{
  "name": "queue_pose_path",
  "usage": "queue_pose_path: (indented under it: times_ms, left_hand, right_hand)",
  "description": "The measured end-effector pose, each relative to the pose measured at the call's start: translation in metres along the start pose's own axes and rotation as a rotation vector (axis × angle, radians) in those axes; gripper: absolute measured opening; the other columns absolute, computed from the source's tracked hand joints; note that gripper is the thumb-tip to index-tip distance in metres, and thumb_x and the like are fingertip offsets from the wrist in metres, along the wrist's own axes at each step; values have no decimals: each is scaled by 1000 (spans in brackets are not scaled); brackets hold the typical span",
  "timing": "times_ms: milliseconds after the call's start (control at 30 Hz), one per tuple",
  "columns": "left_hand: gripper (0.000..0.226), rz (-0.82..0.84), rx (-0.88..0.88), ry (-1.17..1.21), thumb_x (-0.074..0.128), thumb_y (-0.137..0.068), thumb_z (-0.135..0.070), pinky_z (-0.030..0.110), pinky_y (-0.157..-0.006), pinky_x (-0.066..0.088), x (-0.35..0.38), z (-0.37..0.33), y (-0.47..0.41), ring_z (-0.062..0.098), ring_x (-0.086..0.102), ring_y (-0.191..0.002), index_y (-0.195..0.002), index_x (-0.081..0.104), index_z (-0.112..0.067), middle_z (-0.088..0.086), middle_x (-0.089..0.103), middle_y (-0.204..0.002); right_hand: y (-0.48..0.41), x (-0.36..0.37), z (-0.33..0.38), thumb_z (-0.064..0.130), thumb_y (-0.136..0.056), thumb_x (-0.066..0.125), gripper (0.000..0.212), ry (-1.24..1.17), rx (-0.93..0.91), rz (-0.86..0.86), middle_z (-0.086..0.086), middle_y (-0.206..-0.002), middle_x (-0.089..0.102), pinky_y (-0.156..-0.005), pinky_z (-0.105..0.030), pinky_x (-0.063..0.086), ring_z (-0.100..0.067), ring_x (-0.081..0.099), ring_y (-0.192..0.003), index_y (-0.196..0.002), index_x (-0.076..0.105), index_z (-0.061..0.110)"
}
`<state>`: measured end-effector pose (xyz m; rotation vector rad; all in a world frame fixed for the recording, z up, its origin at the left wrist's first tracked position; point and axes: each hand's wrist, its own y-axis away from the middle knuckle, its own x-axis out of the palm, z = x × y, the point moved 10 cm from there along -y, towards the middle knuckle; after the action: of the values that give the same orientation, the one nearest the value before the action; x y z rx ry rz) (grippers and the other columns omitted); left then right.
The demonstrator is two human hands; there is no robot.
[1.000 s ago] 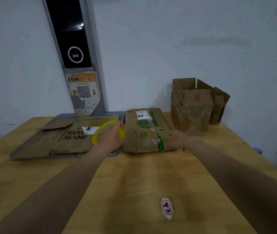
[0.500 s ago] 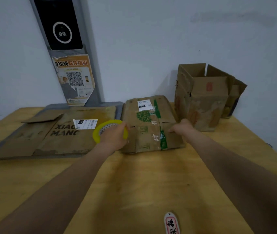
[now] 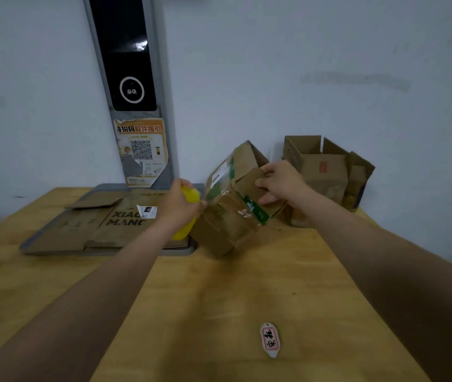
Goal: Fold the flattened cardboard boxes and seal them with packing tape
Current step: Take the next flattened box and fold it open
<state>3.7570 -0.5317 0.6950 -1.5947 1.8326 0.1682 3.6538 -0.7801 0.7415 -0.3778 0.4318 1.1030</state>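
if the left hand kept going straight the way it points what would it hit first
The box. The left hand, gripping the tape roll, points forward and right at the box's left side and seems to touch it already, though depth is hard to judge.

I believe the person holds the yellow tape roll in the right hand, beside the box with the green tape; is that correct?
Not quite: the head view shows the yellow tape roll in the left hand, beside the box with the green tape; the right hand grips that box.
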Motion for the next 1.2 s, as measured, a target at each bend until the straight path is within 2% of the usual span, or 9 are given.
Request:
queue_pose_path:
  times_ms: [67, 233, 333, 467, 600, 833, 1000, 1133, 1200]
  left_hand:
    - [38, -37, -14, 113, 80, -86, -27, 40, -62, 58, -30, -11, 13, 9, 71, -62, -100, 45, -33, -2, 65, -94]
    - [39, -131, -7, 235, 81, -86, -21, 12, -38, 42, -96, -35, 51, -6, 64, -49, -106, 48, -26, -10, 56, -98]
    - [39, -163, -26, 276, 83, -84, -20, 27, -58, 60, -127, -45, 79, 6, 71, -55, -103, 50, -29, -11, 58, -100]
    - [44, -200, -40, 278, 85, -81, -30, 53, -87, 58, -167, -57, 118, 35, 72, -95, -108, 51, -31, 0, 64, -118]
    - [49, -304, -48, 229, 84, -81, -38, 43, -85, 56, -206, -55, 160, 28, 68, -100, -115, 50, -31, -2, 62, -113]
    - [43, -470, -103, 83, 79, -88, -35, 37, -71, 55, -243, -23, 233, 16, 72, -72, -117, 48, -27, -1, 71, -91]
    - [44, -528, 10, -25, 81, -85, -36, 27, -56, 38, -241, -40, 253, 18, 56, -81, -112, 47, -31, -11, 57, -89]
    - [45, -518, 157, -106, 81, -83, -36, 30, -55, 33, -223, -72, 251, 17, 53, -82, -108, 45, -35, -11, 55, -91]
    - [45, -506, 185, -170, 81, -82, -37, 31, -53, 33, -211, -80, 247, 15, 53, -75, -106, 43, -38, -17, 51, -84]
  right_hand:
    - [20, -4, 30, 10, -100, 65, 47, 48, -96, -34, -9, -145, 54, -68, -36, 65, -27, 76, -75, -146, 53, 12]
    - [88, -4, 92, 13, -100, 64, 24, 122, -375, -64, -3, -123, 64, -71, -39, 65, -19, 75, -73, -120, 65, 26]
    - [140, 5, 119, 27, -97, 68, 11, 188, -529, -60, 7, -104, 68, -71, -33, 62, -14, 73, -81, -107, 67, 30]
    - [197, 10, 137, 72, -79, 67, 46, 329, -591, -103, 8, -83, 67, -64, -30, 49, -9, 62, -77, -85, 67, 27]
    - [242, 12, 141, 51, -90, 72, 30, 363, -669, -136, 10, -72, 61, -57, -26, 35, -7, 56, -69, -73, 59, 29]
    - [285, 45, 105, 44, -92, 72, 25, 316, -710, -71, 10, -77, 64, -61, -31, 39, -7, 57, -74, -79, 66, 23]
    - [276, 61, 82, 38, -90, 76, 17, 356, -705, -24, 10, -91, 63, -70, -30, 47, -8, 60, -82, -83, 66, 26]
    - [262, 62, 69, 25, -94, 73, 28, 346, -711, -54, 15, -120, 59, -86, -20, 49, -3, 58, -97, -122, 71, 27]
    - [259, 47, 57, 18, -97, 66, 30, 210, -674, -159, 19, -119, 52, -81, -15, 49, -1, 60, -87, -125, 66, 29]
